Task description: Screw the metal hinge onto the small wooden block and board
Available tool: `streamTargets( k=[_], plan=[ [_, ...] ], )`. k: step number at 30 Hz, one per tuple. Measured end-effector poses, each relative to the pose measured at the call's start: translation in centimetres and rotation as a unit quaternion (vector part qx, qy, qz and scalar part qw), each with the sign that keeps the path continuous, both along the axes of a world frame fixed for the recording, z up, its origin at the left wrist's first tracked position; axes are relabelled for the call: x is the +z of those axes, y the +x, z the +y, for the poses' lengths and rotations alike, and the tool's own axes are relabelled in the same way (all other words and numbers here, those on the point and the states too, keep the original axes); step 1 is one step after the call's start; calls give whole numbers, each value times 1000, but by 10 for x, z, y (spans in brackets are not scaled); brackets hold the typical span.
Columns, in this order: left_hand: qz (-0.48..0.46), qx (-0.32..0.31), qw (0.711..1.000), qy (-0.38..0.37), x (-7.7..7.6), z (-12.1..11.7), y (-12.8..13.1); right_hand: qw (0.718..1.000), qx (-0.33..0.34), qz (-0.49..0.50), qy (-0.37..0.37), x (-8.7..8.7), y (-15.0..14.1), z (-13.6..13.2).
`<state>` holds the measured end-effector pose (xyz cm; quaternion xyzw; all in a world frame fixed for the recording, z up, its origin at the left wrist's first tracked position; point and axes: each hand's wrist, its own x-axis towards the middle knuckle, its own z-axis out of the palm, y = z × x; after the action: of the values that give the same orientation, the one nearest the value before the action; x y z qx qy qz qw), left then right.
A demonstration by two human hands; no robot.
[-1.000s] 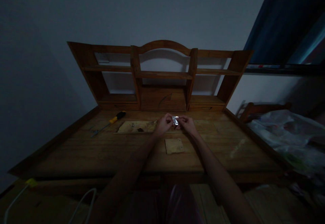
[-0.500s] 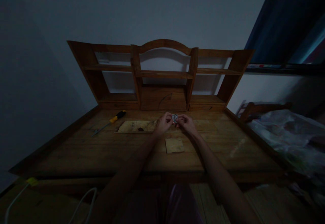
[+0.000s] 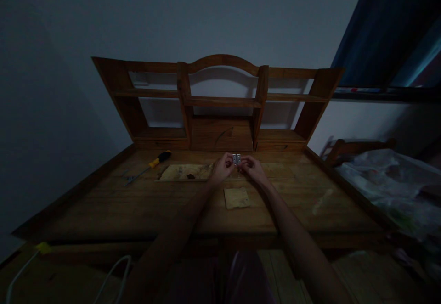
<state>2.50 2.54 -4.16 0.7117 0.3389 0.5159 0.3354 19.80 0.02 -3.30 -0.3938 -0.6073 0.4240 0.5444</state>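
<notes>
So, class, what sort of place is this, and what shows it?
Probably a room at home: a wooden desk with open shelves against a plain wall, and what looks like a curtain.

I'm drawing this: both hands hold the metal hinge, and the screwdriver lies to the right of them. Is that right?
Not quite: the left hand and right hand hold the metal hinge, but the screwdriver lies to their left in the head view.

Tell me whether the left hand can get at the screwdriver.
Probably yes: nothing seems to stand between the left hand and the screwdriver on the desktop, though that hand holds a small metal hinge.
</notes>
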Motion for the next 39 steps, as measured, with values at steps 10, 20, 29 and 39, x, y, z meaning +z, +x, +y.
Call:
streamTargets(
  k=[10,20,29,39],
  plan=[
    [52,16,998,16,-3,0,1,1000,-25,-9,1,0,-1,-1],
    [130,34,990,51,11,-16,-3,1000,-17,-4,-6,-3,1,2],
    [207,115,965,114,23,-16,-14,998,-33,48,-20,1,4,2],
    [383,-68,905,171,31,-93,-69,994,-30,95,-36,0,1,5]
  ],
)
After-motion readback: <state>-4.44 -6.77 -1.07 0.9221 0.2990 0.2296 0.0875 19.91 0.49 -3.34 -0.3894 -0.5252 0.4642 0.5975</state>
